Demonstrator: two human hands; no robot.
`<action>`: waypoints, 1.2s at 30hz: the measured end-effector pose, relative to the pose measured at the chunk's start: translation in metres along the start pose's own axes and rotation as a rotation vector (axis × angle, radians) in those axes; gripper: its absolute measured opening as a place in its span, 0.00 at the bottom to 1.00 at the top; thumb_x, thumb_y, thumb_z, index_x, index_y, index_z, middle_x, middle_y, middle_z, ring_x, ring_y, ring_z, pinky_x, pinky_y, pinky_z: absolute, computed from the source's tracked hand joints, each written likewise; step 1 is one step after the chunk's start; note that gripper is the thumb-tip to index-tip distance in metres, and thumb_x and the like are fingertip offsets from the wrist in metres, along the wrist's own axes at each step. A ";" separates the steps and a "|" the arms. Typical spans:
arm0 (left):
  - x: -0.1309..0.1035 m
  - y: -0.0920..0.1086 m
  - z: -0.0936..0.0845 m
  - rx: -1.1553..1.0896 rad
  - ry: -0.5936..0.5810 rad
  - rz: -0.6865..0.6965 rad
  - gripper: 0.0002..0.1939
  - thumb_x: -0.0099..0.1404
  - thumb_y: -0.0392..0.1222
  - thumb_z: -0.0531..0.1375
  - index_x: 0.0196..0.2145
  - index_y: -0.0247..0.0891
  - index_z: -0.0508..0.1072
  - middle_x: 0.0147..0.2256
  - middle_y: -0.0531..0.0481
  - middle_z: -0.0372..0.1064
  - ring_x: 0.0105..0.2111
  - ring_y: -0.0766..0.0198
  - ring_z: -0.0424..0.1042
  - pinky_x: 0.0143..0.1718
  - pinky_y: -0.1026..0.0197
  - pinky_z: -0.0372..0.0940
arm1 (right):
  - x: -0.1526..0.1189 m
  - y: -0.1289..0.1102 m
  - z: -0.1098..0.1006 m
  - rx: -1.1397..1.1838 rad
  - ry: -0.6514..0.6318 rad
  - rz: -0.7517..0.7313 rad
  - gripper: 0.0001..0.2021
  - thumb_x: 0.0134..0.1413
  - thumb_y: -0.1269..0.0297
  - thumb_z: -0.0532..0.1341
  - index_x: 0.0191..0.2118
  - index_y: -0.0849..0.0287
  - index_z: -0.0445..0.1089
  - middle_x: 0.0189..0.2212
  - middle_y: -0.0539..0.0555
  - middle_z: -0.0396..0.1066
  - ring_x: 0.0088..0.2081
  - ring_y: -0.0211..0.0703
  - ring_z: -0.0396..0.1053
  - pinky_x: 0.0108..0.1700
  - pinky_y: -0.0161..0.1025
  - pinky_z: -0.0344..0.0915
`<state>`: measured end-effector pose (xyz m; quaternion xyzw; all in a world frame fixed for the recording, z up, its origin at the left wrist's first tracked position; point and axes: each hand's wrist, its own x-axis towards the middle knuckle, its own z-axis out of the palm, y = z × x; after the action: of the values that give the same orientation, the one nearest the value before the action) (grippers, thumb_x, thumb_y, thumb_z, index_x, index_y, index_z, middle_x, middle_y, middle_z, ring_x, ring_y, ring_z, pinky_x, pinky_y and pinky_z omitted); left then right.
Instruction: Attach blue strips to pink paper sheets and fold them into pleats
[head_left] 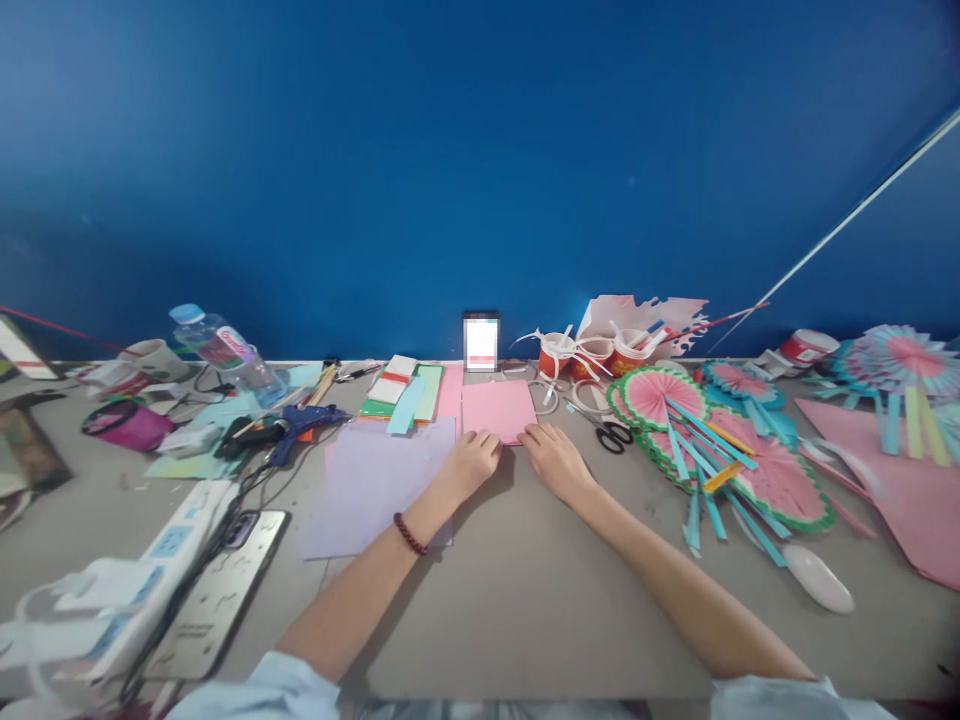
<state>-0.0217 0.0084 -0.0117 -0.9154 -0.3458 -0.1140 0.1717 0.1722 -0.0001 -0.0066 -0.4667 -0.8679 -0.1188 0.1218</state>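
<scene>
A pink square of paper [499,408] lies flat on the table in front of me, its near edge between my two hands. My left hand [472,462], with a dark red bead bracelet on the wrist, has its fingers bent together on the near left corner. At the near right corner, the closed fingers of my right hand [556,462] grip the same sheet. Thumbs and undersides of the fingers are mostly hidden. Purple paper [382,480] reaches under my left forearm. Black-handled scissors [613,437] lie to the right of my right hand.
Watermelon-patterned paper fans [660,397] with blue strips spread on the right, near a white computer mouse [817,578]. On the left are a blue glue gun [307,425], a bottle [229,350], a phone [217,595] and a power strip [161,570]. Red cups [556,355] stand along the blue wall.
</scene>
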 end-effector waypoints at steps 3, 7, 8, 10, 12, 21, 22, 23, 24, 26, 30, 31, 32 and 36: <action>0.001 0.002 -0.001 -0.044 -0.077 -0.029 0.08 0.65 0.29 0.52 0.36 0.33 0.71 0.34 0.46 0.67 0.37 0.59 0.66 0.35 0.57 0.60 | -0.002 -0.012 0.000 0.017 0.003 -0.018 0.15 0.56 0.77 0.54 0.49 0.64 0.66 0.44 0.60 0.69 0.45 0.47 0.63 0.45 0.41 0.59; 0.001 0.006 -0.005 -0.073 -0.117 -0.056 0.09 0.64 0.29 0.51 0.37 0.33 0.71 0.35 0.44 0.67 0.37 0.58 0.66 0.36 0.56 0.60 | -0.004 -0.027 -0.002 0.017 -0.023 -0.004 0.16 0.57 0.74 0.55 0.51 0.67 0.65 0.44 0.61 0.69 0.46 0.49 0.65 0.47 0.43 0.62; 0.001 0.008 -0.007 -0.090 -0.133 -0.076 0.09 0.64 0.29 0.51 0.37 0.33 0.71 0.35 0.44 0.67 0.37 0.58 0.66 0.36 0.56 0.61 | -0.004 -0.031 -0.002 0.010 -0.025 0.007 0.16 0.57 0.74 0.55 0.51 0.67 0.65 0.44 0.62 0.69 0.46 0.49 0.65 0.47 0.44 0.62; 0.001 0.013 -0.011 -0.123 -0.160 -0.127 0.10 0.63 0.28 0.51 0.39 0.34 0.70 0.37 0.42 0.67 0.39 0.56 0.66 0.37 0.55 0.61 | -0.005 -0.035 0.000 -0.008 -0.018 0.022 0.16 0.57 0.73 0.54 0.51 0.68 0.66 0.46 0.63 0.69 0.49 0.50 0.64 0.48 0.44 0.63; 0.000 0.019 -0.016 -0.134 -0.171 -0.171 0.12 0.62 0.28 0.51 0.42 0.33 0.70 0.38 0.41 0.67 0.40 0.55 0.65 0.38 0.54 0.61 | -0.007 -0.037 0.002 -0.024 -0.005 0.014 0.16 0.57 0.74 0.53 0.50 0.68 0.67 0.49 0.64 0.68 0.52 0.51 0.63 0.51 0.45 0.62; 0.002 0.042 -0.023 -0.077 -0.181 -0.248 0.16 0.61 0.31 0.51 0.47 0.26 0.69 0.40 0.37 0.67 0.40 0.51 0.64 0.42 0.51 0.60 | -0.011 -0.043 0.009 -0.053 -0.038 0.036 0.21 0.53 0.80 0.51 0.53 0.70 0.66 0.52 0.65 0.67 0.54 0.51 0.64 0.54 0.45 0.62; 0.001 0.045 -0.023 -0.078 -0.181 -0.264 0.17 0.62 0.32 0.52 0.48 0.26 0.68 0.41 0.37 0.66 0.41 0.51 0.64 0.43 0.50 0.59 | -0.011 -0.043 0.009 -0.059 -0.043 0.040 0.21 0.53 0.80 0.51 0.53 0.70 0.66 0.52 0.65 0.67 0.54 0.51 0.64 0.54 0.45 0.62; 0.001 0.047 -0.024 -0.079 -0.179 -0.284 0.18 0.62 0.34 0.52 0.49 0.26 0.67 0.43 0.36 0.66 0.43 0.50 0.64 0.45 0.49 0.59 | -0.011 -0.044 0.010 -0.062 -0.046 0.044 0.21 0.53 0.79 0.51 0.54 0.70 0.66 0.53 0.65 0.67 0.55 0.52 0.63 0.55 0.45 0.61; 0.001 0.049 -0.025 -0.083 -0.176 -0.305 0.19 0.62 0.36 0.53 0.50 0.27 0.66 0.45 0.35 0.65 0.44 0.50 0.63 0.47 0.49 0.58 | -0.011 -0.045 0.010 -0.059 -0.047 0.048 0.21 0.54 0.79 0.51 0.54 0.70 0.65 0.53 0.65 0.67 0.55 0.52 0.63 0.55 0.46 0.61; 0.000 0.053 -0.026 -0.099 -0.168 -0.343 0.22 0.61 0.38 0.53 0.52 0.28 0.65 0.47 0.35 0.64 0.46 0.49 0.62 0.49 0.47 0.56 | -0.012 -0.046 0.010 -0.043 -0.049 0.060 0.21 0.56 0.77 0.51 0.55 0.70 0.65 0.54 0.65 0.66 0.56 0.51 0.62 0.56 0.47 0.60; -0.003 0.054 -0.026 -0.125 -0.159 -0.372 0.23 0.61 0.38 0.52 0.54 0.28 0.63 0.48 0.35 0.63 0.48 0.48 0.61 0.50 0.46 0.56 | -0.014 -0.049 0.007 -0.042 -0.086 0.073 0.21 0.57 0.76 0.48 0.56 0.70 0.64 0.56 0.65 0.63 0.58 0.51 0.60 0.56 0.47 0.61; -0.004 0.053 -0.026 -0.133 -0.152 -0.372 0.23 0.61 0.38 0.52 0.54 0.28 0.63 0.48 0.35 0.63 0.48 0.48 0.61 0.50 0.46 0.56 | -0.015 -0.050 0.006 -0.043 -0.095 0.073 0.22 0.56 0.77 0.48 0.56 0.70 0.63 0.56 0.65 0.62 0.58 0.51 0.60 0.55 0.47 0.62; -0.005 0.053 -0.026 -0.144 -0.144 -0.372 0.24 0.60 0.38 0.53 0.54 0.29 0.63 0.49 0.36 0.63 0.49 0.48 0.61 0.50 0.46 0.56 | -0.015 -0.051 0.005 -0.040 -0.103 0.072 0.23 0.56 0.78 0.48 0.57 0.69 0.63 0.57 0.65 0.62 0.58 0.51 0.60 0.55 0.47 0.63; -0.006 0.051 -0.024 -0.177 -0.131 -0.393 0.24 0.60 0.38 0.53 0.54 0.31 0.62 0.48 0.37 0.63 0.48 0.49 0.61 0.49 0.45 0.56 | -0.015 -0.054 0.004 -0.033 -0.118 0.080 0.24 0.55 0.79 0.47 0.57 0.69 0.62 0.57 0.65 0.61 0.58 0.51 0.60 0.53 0.46 0.64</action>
<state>0.0062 -0.0405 -0.0032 -0.8474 -0.5164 -0.1156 0.0426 0.1348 -0.0396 -0.0200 -0.5091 -0.8522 -0.1002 0.0672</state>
